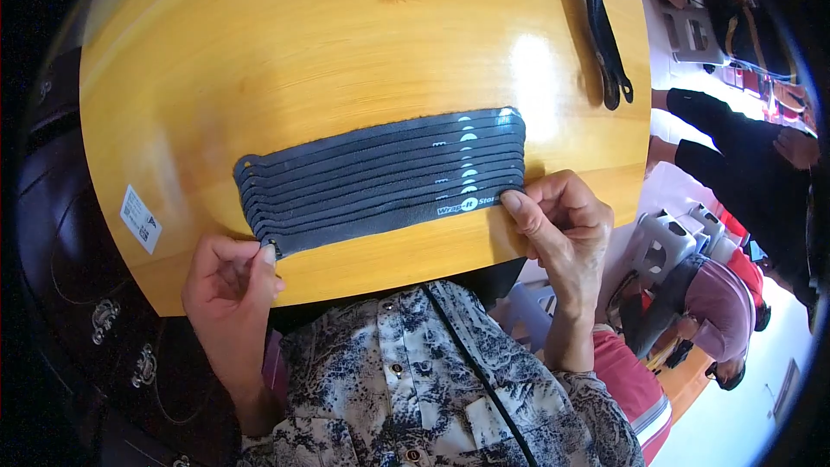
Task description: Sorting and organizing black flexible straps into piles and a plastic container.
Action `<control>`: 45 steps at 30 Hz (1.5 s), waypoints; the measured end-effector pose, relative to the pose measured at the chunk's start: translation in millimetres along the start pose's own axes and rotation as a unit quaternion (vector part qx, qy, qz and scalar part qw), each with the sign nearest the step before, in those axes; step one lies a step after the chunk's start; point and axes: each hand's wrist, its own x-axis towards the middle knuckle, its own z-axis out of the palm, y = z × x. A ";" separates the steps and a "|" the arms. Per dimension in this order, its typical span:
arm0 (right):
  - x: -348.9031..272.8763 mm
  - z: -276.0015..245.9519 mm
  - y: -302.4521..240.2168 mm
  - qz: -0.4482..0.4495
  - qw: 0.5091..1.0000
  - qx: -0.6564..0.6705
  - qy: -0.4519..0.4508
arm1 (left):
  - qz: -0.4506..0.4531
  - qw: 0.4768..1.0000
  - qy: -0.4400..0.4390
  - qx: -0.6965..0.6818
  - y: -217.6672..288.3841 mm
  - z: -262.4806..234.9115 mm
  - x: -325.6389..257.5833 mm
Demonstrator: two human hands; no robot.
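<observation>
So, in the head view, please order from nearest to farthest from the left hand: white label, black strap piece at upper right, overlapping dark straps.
From the left hand:
1. Overlapping dark straps: touching, at their near left corner.
2. White label: up and to the left.
3. Black strap piece: upper right.

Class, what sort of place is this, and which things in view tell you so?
Probably a shared indoor workroom, though its exact use is unclear: black straps lie overlapped in a row on a glossy wooden table, gray plastic stools stand beyond it, and other people are nearby.
</observation>
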 end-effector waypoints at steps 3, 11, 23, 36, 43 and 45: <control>0.9 -1.3 1.6 0.001 1.000 0.003 -0.001 | -0.007 1.000 0.000 0.004 1.3 1.4 0.4; 3.9 -1.7 1.8 0.002 1.000 0.011 -0.016 | -0.018 1.000 0.000 -0.011 2.9 1.7 0.7; 12.9 -5.7 -16.1 0.066 0.996 -0.004 -0.058 | 0.017 0.998 -0.046 -0.035 -5.0 -6.3 5.1; -15.7 35.9 -32.6 -0.159 0.969 -0.091 -0.164 | 0.459 0.859 -0.022 0.224 -14.1 12.4 -15.6; 10.6 56.1 -39.3 -0.022 0.962 -0.025 -0.271 | 0.394 0.770 -0.117 0.488 -15.2 36.2 12.3; 18.5 46.0 -33.3 -0.017 0.960 0.002 -0.278 | 0.375 0.771 -0.125 0.499 -9.0 34.8 9.4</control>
